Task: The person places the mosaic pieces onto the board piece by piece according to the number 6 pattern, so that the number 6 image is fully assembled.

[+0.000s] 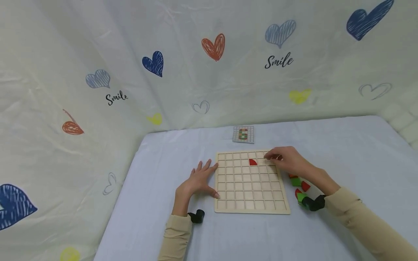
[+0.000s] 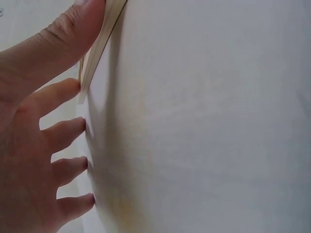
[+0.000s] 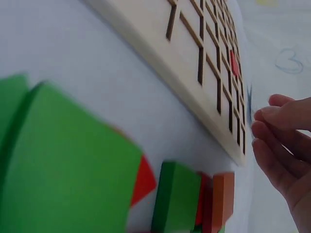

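Note:
A square wooden grid board (image 1: pixel 247 206) lies on the table, with one red quarter-round piece (image 1: pixel 253 162) in a cell of an upper row. My left hand (image 1: pixel 199 181) spreads its fingers at the board's left side; thumb and index finger touch the edge (image 2: pixel 99 56). Over the board's upper right corner hovers my right hand (image 1: pixel 289 159), fingers loosely bent, to the right of the red piece. No piece shows between its fingers (image 3: pixel 262 145) in the right wrist view. Green blocks (image 3: pixel 73 165), red pieces (image 1: pixel 305 186) and an orange block (image 3: pixel 223 196) lie right of the board.
A small card (image 1: pixel 243 134) with a green and red-orange figure on a grid lies behind the board. White cloth covers the table (image 1: pixel 147 203). A pale curtain (image 1: pixel 183 83) printed with hearts hangs behind and to the left.

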